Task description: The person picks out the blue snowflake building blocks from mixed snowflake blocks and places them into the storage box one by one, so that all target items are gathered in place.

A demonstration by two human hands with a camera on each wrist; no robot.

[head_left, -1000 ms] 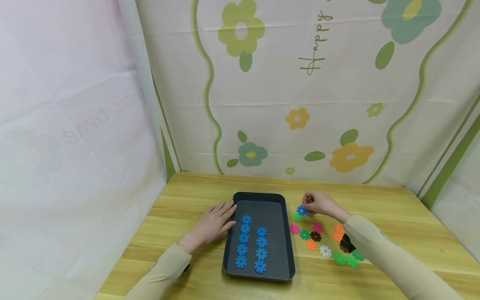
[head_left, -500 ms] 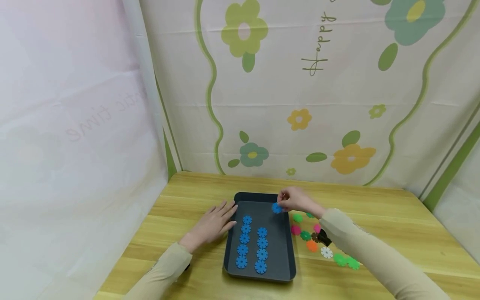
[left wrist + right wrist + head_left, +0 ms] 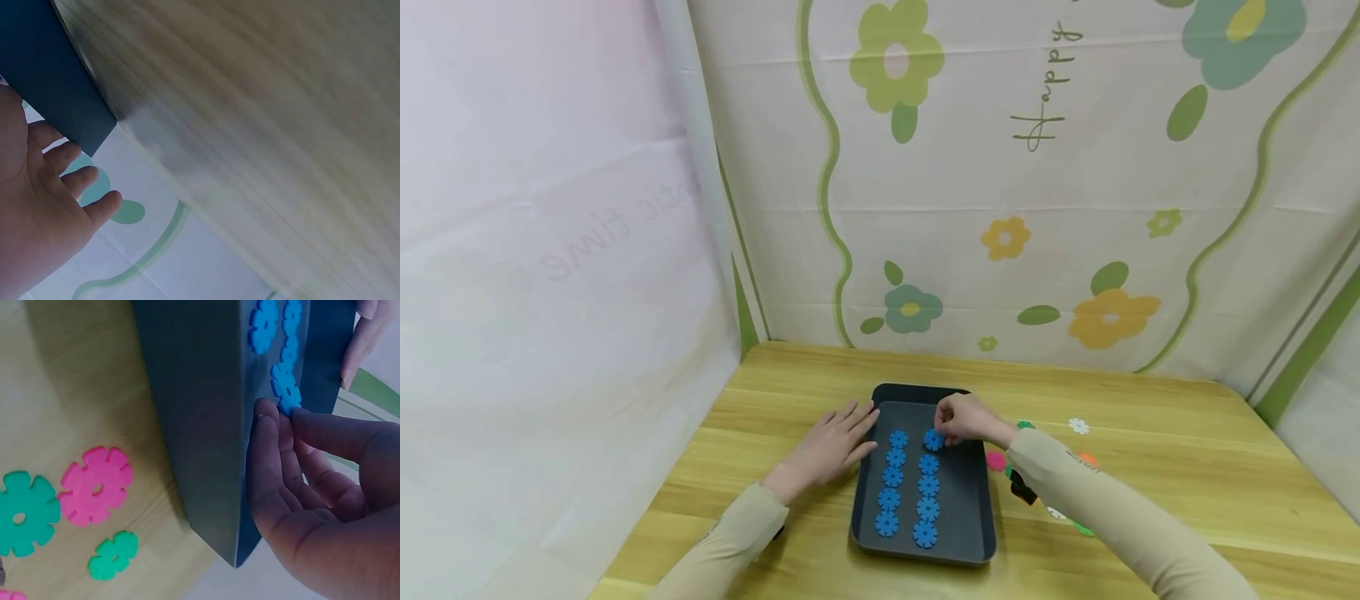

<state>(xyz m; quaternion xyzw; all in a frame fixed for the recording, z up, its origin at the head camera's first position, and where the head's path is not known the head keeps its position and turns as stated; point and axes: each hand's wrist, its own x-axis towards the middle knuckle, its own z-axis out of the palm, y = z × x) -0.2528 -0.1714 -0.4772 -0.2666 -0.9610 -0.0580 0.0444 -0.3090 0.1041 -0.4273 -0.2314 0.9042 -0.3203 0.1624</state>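
A dark grey baking tray (image 3: 962,508) lies on the table with two columns of blue notched plastic discs (image 3: 889,499) in it. At the top of the right column, my right hand (image 3: 966,418) pinches a blue notched disc (image 3: 285,387) between thumb and fingertips, low over the tray floor. The right wrist view shows this disc tilted in the fingers. My left hand (image 3: 827,446) rests against the tray's left rim with fingers spread. In the left wrist view its fingertips reach the tray's outer wall (image 3: 56,75).
Loose notched discs lie right of the tray: pink (image 3: 996,462), white (image 3: 1078,426), orange (image 3: 1087,459) and green (image 3: 22,515). My right sleeve (image 3: 1097,492) hides some of them. A flowered cloth (image 3: 955,192) hangs behind the wooden table (image 3: 797,375).
My right hand has carried the blue disc left from the loose pieces, over the tray's right rim, and down to the top of the right column. My left hand stays at the rim.
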